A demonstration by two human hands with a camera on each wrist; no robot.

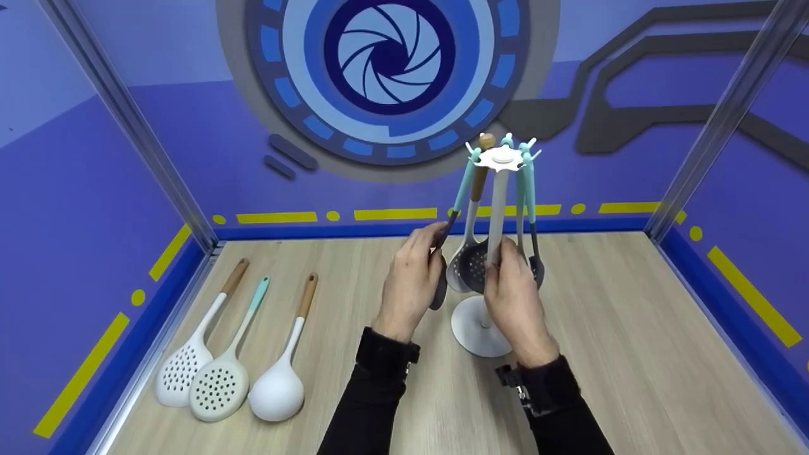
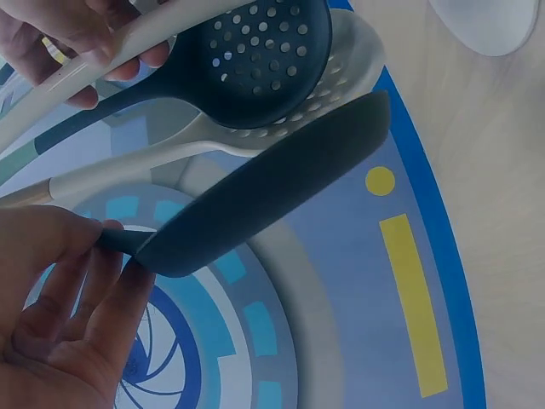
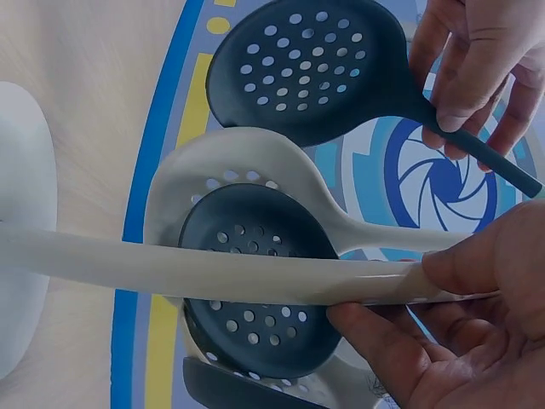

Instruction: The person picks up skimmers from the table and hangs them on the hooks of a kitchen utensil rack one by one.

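Note:
My left hand [image 1: 407,272] pinches the dark shaft of a skimmer [image 2: 264,187], whose mint handle [image 1: 464,186] reaches up to the left hooks of a white utensil stand [image 1: 498,205]. In the right wrist view the skimmer's perforated head shows broadside. With my right hand [image 1: 515,297] I grip the stand's pole [image 3: 196,271], above its round base [image 1: 471,328]. Behind the pole hang a dark perforated ladle [image 3: 255,341] and a white skimmer [image 3: 170,196] with a brown handle. More mint-handled utensils hang on the stand's right side, their heads partly hidden by my right hand.
On the wooden table [image 1: 632,354] at left lie a white skimmer [image 1: 205,360] with a brown handle, a pale skimmer [image 1: 235,366] with a mint handle and a white ladle [image 1: 278,392]. Blue printed walls [image 1: 189,145] with metal corner posts enclose the back and sides.

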